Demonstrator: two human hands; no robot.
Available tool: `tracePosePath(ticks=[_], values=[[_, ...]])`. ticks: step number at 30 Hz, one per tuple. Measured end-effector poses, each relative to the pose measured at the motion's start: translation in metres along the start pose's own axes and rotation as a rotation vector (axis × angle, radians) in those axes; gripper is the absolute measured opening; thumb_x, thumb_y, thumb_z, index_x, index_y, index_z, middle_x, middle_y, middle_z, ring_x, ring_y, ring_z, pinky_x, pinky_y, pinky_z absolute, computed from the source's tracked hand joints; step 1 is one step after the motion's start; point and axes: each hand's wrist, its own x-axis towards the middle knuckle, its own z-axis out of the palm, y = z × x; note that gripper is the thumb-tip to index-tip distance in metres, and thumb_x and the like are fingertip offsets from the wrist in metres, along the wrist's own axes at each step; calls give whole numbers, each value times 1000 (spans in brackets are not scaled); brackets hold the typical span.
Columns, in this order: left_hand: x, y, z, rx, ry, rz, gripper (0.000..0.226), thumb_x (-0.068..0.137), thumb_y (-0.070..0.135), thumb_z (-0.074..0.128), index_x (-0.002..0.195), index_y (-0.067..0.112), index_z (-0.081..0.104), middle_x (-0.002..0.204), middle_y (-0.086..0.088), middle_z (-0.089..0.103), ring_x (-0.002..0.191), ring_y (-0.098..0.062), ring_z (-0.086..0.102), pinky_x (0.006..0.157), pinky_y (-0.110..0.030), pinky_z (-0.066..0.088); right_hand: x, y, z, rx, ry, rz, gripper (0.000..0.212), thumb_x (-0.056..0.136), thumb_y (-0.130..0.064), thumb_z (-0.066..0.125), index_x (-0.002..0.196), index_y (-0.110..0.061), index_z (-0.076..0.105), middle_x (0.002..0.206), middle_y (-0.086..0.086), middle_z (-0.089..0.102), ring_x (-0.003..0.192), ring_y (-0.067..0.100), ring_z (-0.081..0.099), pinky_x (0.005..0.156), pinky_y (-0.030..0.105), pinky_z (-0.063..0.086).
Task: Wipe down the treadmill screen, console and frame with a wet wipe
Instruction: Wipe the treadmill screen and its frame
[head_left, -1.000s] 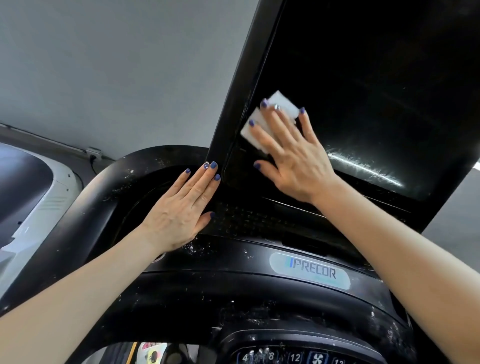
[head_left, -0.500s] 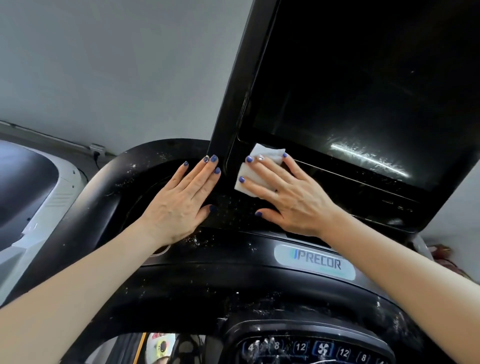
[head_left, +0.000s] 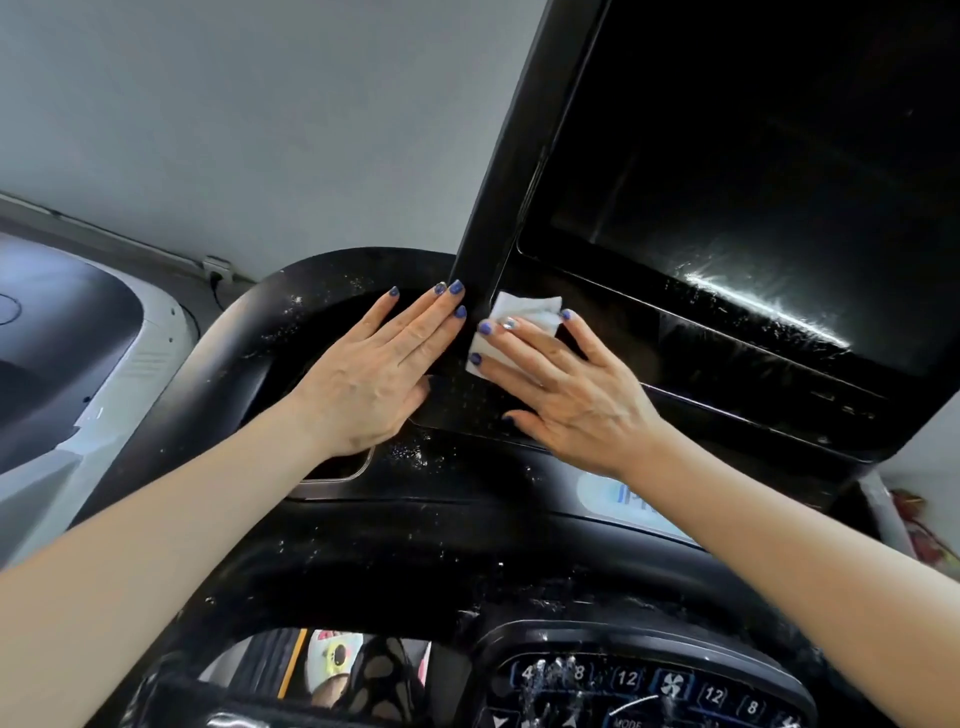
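Observation:
The black treadmill screen (head_left: 753, 171) rises at the upper right, with wet streaks along its lower edge. My right hand (head_left: 566, 395) presses a folded white wet wipe (head_left: 524, 319) flat against the lower left corner of the screen housing, fingers straight over it. My left hand (head_left: 374, 374) lies flat on the left side of the housing, its fingertips at the frame's left edge. Below both hands curves the dusty black console (head_left: 441, 519), speckled with white flecks.
A keypad with numbered buttons and a fan key (head_left: 670, 686) sits at the bottom right. A white and black machine (head_left: 78, 364) stands to the left. Behind is a grey wall (head_left: 260, 130). A brand label (head_left: 623, 499) is partly hidden by my right forearm.
My right hand has slid the wipe down from the screen's left side to the lower left corner of the housing. My left hand has stayed in place.

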Motion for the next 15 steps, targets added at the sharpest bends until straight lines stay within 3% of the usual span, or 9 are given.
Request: tracePosePath(ticks=[4,9,12,15], values=[[0,-3,-3,-1,-11,15,67,101,25,39,160,5,13,169,-11,4,156,-21,6,127,-43,6,-6,0,3,12,15,24,64,102,-45,34,160,-28,14,167,-2,-1,153,15,7,124,46,-5],[0,0,-7,5,-5,21,64,104,29,35,160,5,13,169,-12,7,156,-23,7,126,-48,11,-70,24,15,14,-83,76,64,100,-44,34,159,-31,14,168,-5,1,152,11,4,124,49,-6],[3,9,-8,22,12,52,62,105,30,33,160,8,14,169,-10,8,156,-24,7,126,-50,9,-100,31,14,1,-131,123,64,99,-43,36,158,-30,16,168,-4,1,151,13,9,124,49,-6],[12,21,-5,37,31,93,61,106,31,31,160,10,13,169,-8,8,156,-23,7,126,-48,5,-94,21,6,26,-83,177,61,97,-39,40,155,-23,32,167,3,12,149,19,23,125,47,-2]])
